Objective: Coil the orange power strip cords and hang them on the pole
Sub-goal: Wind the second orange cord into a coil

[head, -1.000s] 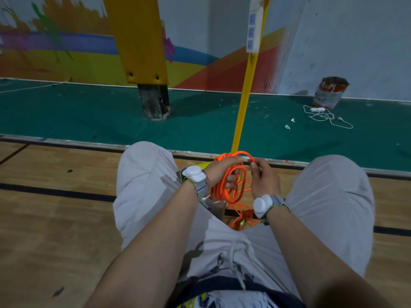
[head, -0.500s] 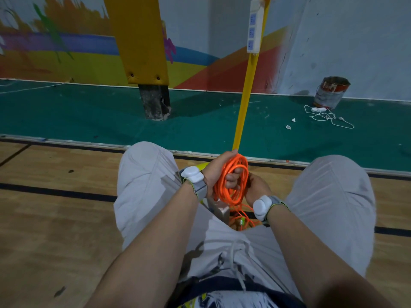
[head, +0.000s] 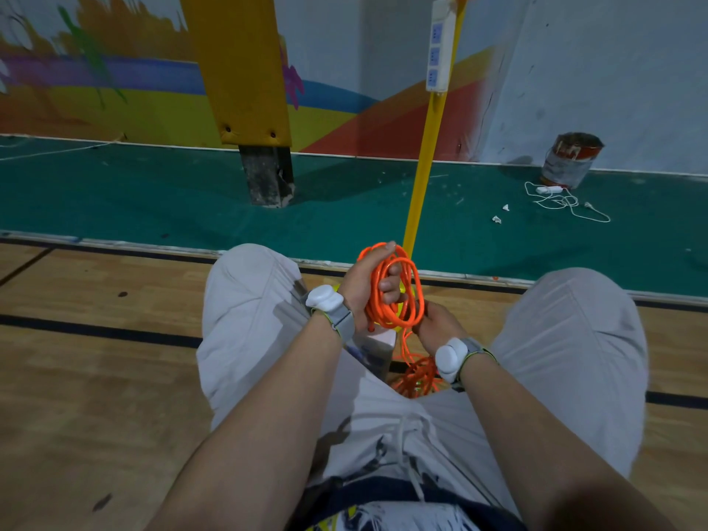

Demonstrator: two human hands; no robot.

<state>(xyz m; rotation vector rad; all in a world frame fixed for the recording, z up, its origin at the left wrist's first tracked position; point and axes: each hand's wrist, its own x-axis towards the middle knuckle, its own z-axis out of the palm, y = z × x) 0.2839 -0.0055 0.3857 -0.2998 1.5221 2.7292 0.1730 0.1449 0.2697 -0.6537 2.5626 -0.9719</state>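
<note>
An orange cord coil (head: 412, 289) of several loops hangs in my left hand (head: 364, 285), whose fingers curl through it. Just below, my right hand (head: 436, 323) grips the cord under the coil's lower edge. Loose orange cord (head: 415, 373) lies piled on the floor between my knees, trailing up to the coil. A white power strip body (head: 377, 348) shows partly behind my left wrist. The thin yellow pole (head: 425, 162) rises right behind the coil, and a white power strip (head: 440, 47) hangs on it near the top.
My knees in grey trousers flank the hands. A yellow padded post (head: 241, 67) on a dark base stands at the back left. At the back right are a paint can (head: 571, 159) and a white cable (head: 563, 201) on the green floor.
My right hand has dropped from the top of the coil to below it, pulling cord along. The coil has closed up in my left hand, which has risen slightly.
</note>
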